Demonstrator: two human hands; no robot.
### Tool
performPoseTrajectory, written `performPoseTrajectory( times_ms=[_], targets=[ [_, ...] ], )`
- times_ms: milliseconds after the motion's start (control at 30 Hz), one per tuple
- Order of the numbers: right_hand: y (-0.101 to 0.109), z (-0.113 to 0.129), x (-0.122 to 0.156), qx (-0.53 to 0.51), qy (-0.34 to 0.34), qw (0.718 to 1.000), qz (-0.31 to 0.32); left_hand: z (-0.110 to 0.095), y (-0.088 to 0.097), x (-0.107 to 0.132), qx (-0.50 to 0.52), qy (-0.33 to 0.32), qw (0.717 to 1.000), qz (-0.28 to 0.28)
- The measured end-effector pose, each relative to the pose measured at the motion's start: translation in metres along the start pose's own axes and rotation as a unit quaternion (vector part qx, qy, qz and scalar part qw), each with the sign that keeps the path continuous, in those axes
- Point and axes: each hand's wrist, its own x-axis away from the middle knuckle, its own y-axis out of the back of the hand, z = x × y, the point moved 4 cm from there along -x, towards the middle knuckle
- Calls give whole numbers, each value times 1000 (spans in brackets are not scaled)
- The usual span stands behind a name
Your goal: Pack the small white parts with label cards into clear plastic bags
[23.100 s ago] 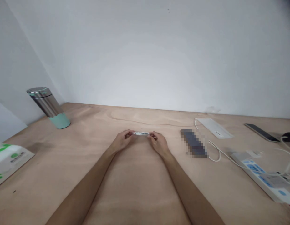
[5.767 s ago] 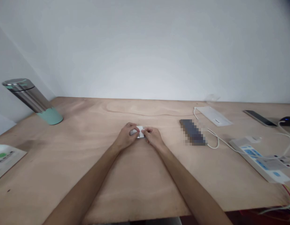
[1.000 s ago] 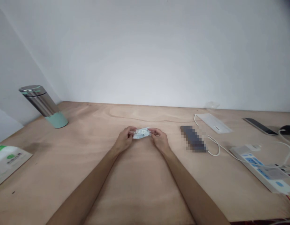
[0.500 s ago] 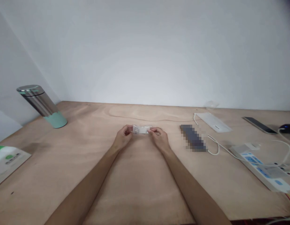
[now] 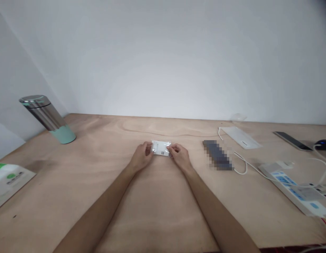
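Your left hand (image 5: pixel 141 156) and right hand (image 5: pixel 180 157) are each closed in a light pinch on the short ends of a small clear plastic packet (image 5: pixel 161 148), with a white printed card showing inside it. The packet sits flat and level between your hands, in front of your body and over the middle of the plywood table (image 5: pixel 157 214); you can't tell from this view whether it touches the wood. Holding it by the ends seems to keep its face uncovered and the plastic fairly taut. Your hands are close together but not pressed against each other. The other things lie well away, which seems to leave you free working room. To your right are a pixelated dark oblong (image 5: pixel 217 155), a white cable (image 5: pixel 240 169), a white power strip (image 5: pixel 292 189) and a phone (image 5: pixel 292 140). To your left, a steel bottle with a mint-green base (image 5: pixel 48 119) stands near the back edge, and a white tissue pack (image 5: pixel 10 184) sits at the table's edge.
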Motion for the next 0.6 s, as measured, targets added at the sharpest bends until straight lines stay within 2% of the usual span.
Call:
performPoseTrajectory(
  times_ms=[200, 400, 600],
  targets=[
    [3, -1, -1, 30, -11, 999, -29, 1, -4, 1, -190, -55, 980, 5],
    [3, 8, 2, 132, 31, 991, -11, -4, -6, 4, -234, -56, 970, 16],
    [-3, 17, 6, 263, 14, 965, 18, -3, -5, 4, -252, -54, 966, 18]
  ],
)
